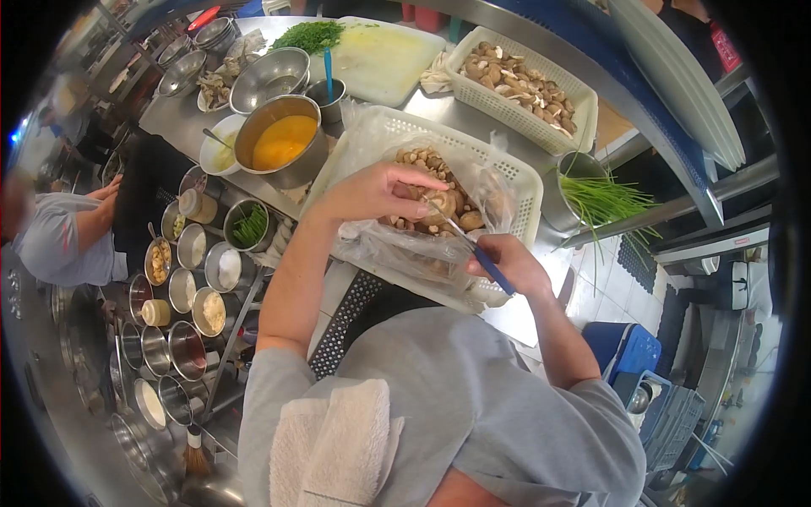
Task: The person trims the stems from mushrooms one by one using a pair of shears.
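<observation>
My left hand is closed round a brown mushroom, its pale underside partly showing, with the fingers hiding some of it. In my right hand is a small knife with a blue handle; its thin blade points up and left, at or close to that mushroom. Both hands are over a clear plastic bag of whole brown mushrooms. The bag lies open inside a white perforated basket on the metal counter.
A second white basket holds mushrooms. Near the left forearm stand a pot of orange-yellow liquid and several bowls. A cutting board lies behind, green stalks stand at right, and another person is at left.
</observation>
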The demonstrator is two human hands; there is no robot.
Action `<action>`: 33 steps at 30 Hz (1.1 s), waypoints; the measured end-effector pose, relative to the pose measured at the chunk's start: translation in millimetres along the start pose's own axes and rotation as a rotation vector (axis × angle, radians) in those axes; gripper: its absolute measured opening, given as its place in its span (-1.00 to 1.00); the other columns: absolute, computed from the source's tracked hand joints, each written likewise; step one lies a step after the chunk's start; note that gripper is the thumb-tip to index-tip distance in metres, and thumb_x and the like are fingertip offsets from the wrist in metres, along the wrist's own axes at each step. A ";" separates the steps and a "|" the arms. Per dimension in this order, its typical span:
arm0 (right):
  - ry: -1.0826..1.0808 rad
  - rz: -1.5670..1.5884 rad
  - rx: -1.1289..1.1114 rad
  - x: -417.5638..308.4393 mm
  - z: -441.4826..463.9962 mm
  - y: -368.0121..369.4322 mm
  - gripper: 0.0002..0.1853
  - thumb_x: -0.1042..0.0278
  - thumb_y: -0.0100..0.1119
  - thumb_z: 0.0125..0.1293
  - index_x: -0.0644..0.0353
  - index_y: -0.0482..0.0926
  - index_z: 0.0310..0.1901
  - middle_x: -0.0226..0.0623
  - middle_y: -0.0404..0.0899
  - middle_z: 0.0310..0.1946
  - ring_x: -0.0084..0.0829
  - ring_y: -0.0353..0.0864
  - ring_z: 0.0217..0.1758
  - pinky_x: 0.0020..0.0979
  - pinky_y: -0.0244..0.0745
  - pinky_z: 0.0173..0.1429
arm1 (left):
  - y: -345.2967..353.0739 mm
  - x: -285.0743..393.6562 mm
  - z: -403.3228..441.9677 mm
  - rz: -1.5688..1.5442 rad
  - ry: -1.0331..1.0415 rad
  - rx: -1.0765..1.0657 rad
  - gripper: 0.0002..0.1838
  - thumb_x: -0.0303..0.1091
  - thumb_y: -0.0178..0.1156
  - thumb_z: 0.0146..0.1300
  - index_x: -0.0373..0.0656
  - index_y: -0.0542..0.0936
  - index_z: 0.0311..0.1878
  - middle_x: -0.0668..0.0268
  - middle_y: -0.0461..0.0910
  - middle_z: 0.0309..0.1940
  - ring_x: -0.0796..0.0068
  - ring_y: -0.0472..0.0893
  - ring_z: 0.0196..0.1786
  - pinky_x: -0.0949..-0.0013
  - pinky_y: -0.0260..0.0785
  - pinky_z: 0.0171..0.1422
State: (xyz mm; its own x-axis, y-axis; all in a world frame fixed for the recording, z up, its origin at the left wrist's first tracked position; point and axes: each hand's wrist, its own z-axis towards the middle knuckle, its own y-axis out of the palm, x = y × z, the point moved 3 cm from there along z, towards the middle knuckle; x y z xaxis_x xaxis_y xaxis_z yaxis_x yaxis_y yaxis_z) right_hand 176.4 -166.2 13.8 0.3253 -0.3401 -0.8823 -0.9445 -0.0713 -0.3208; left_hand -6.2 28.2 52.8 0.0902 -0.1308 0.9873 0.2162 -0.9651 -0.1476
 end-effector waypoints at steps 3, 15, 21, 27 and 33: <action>0.019 -0.029 -0.012 2.0 -3.1 -3.0 -0.44 -0.14 0.52 0.12 0.31 0.57 -0.42 -0.47 0.40 -0.61 -0.59 0.32 -0.48 -0.41 0.23 -0.39 | -3.6 6.3 8.8 0.120 0.035 -0.086 -0.53 -0.47 0.33 0.28 -0.10 0.60 0.28 0.42 0.65 -0.13 0.70 0.55 -0.23 0.49 0.47 -0.13; -0.024 0.204 -0.104 7.4 1.7 6.6 -0.39 -0.19 0.54 0.08 0.32 0.59 -0.34 -0.52 0.43 -0.54 -0.63 0.39 -0.42 -0.49 0.30 -0.34 | 5.5 -0.9 11.7 -0.167 -0.085 -0.175 -0.41 -0.55 0.38 0.17 -0.15 0.56 0.32 0.34 0.71 -0.05 0.72 0.61 -0.21 0.57 0.49 -0.09; 0.025 0.172 -0.108 13.3 7.3 6.8 -0.37 -0.22 0.57 0.02 0.28 0.62 -0.27 -0.55 0.49 -0.51 -0.69 0.42 -0.45 -0.59 0.31 -0.37 | 2.8 -0.6 8.2 -0.200 -0.048 -0.139 -0.38 -0.58 0.39 0.14 -0.16 0.55 0.33 0.31 0.71 -0.10 0.72 0.61 -0.22 0.57 0.49 -0.10; 0.137 0.177 -0.119 12.0 4.9 6.0 -0.43 -0.07 0.62 0.01 0.29 0.63 -0.20 -0.52 0.50 -0.50 -0.66 0.47 -0.42 -0.55 0.36 -0.33 | 2.3 -17.1 12.4 -0.229 -0.049 -0.173 -0.34 -0.60 0.37 0.13 -0.17 0.51 0.37 0.30 0.70 -0.07 0.70 0.62 -0.18 0.56 0.49 -0.08; -0.205 -0.174 0.004 19.9 -10.8 -6.0 -0.39 -0.03 0.60 0.05 0.38 0.58 -0.15 -0.38 0.52 -0.36 -0.53 0.51 -0.29 -0.44 0.47 -0.19 | 2.7 -18.0 16.5 -0.381 -0.056 -0.156 -0.22 -0.69 0.37 0.06 -0.24 0.40 0.42 0.26 0.49 0.29 0.52 0.53 0.22 0.40 0.45 0.27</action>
State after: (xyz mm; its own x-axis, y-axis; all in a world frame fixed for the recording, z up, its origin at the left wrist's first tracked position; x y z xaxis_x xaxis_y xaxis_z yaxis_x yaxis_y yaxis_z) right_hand 188.0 -182.7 1.9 0.4857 -0.1258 -0.8650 -0.8735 -0.1084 -0.4747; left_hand 8.8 31.7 33.7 0.0862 0.2507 0.9642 0.0950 -0.9655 0.2425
